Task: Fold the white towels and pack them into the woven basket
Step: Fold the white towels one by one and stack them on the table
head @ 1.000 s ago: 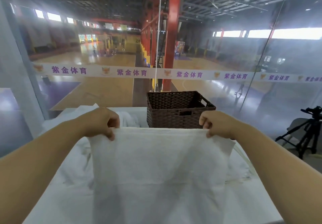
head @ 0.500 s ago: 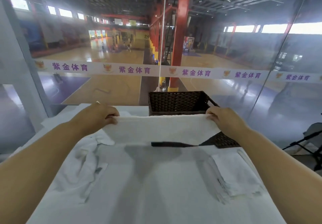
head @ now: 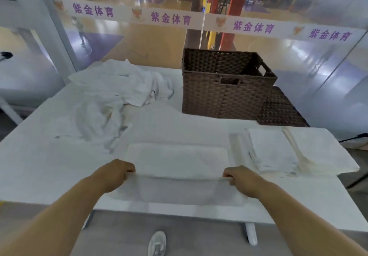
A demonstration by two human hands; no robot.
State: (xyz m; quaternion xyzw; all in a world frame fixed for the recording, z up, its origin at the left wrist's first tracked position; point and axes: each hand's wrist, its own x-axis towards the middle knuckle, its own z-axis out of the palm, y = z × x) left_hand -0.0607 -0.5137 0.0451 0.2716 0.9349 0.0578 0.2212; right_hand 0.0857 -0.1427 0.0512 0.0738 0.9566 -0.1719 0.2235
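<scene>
1. Towel lies flat on the white table near its front edge, its near edge pinched at both corners.
2. Left hand has its fingers curled tight on the left corner; right hand grips the right corner the same way.
3. Woven basket stands upright at the far side, well apart from the hands, with a dark woven lid flat just beside it.
4. Folded towels sit stacked to the right, just beside the spread one.
5. Crumpled towels heap at far left.
6. Nothing lies between towel and basket.
</scene>
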